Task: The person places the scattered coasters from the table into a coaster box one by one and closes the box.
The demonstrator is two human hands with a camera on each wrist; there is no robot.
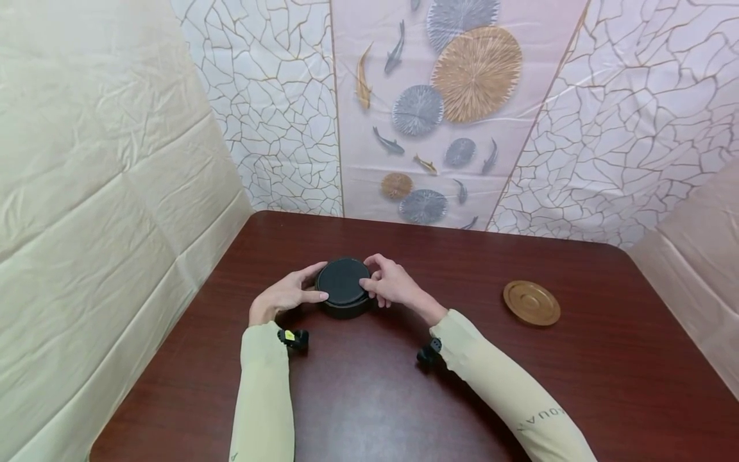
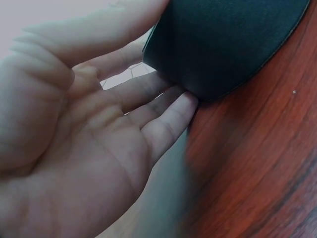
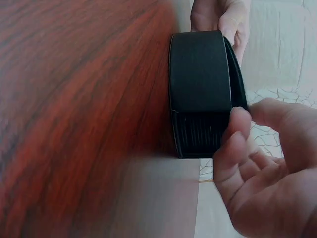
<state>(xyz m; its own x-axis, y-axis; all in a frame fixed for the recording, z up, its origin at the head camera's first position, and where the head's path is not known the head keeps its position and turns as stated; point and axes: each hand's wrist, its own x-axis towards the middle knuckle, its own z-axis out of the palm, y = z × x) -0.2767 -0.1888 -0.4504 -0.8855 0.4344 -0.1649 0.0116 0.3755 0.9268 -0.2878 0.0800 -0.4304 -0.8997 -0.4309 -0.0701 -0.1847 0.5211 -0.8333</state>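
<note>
A round black holder with a leather-like side stands on the table; the gap in its wall shows thin stacked edges. On top lies a black round coaster, tilted up a little on the right-hand side. My left hand grips the holder from the left, thumb at the top edge and fingers round the far side; in the left wrist view the fingertips touch its wall. From the right, my right hand pinches the coaster's raised edge between thumb and fingers.
A round brown wooden coaster-like disc with ring grooves lies to the right on the dark red-brown table. Behind the table's far edge hangs a patterned cloth. A pale cloth wall borders the left side.
</note>
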